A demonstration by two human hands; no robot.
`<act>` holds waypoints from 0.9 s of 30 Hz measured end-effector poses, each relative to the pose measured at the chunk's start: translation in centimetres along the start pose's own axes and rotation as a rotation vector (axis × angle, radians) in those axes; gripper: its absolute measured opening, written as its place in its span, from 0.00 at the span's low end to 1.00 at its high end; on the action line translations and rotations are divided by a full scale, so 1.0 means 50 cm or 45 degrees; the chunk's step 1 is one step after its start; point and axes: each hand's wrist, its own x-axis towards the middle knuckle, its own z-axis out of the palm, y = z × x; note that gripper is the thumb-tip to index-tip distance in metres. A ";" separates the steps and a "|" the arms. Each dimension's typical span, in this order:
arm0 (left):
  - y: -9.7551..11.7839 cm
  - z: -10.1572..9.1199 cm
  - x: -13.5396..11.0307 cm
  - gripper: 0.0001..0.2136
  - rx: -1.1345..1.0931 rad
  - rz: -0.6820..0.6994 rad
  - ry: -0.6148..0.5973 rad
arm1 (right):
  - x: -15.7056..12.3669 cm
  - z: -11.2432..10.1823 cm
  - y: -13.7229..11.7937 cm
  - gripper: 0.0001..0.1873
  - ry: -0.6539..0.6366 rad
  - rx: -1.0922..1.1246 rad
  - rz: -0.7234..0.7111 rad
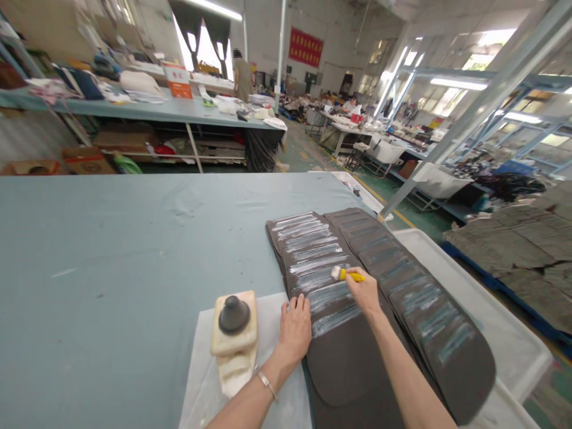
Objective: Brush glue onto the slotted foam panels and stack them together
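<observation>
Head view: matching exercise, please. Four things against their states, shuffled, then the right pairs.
Things:
1. left hand
2. right hand
3. dark panels
4. cream block

States:
A. streaked with white
B. standing on a white sheet
C. holding a yellow-handled brush
D. resting flat at the panels' edge

Pairs: 1-D, 2-C, 3-A, 4-B
</observation>
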 end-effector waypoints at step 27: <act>-0.040 -0.007 0.081 0.16 -0.017 -0.065 0.055 | 0.126 0.027 0.098 0.13 0.193 0.046 0.277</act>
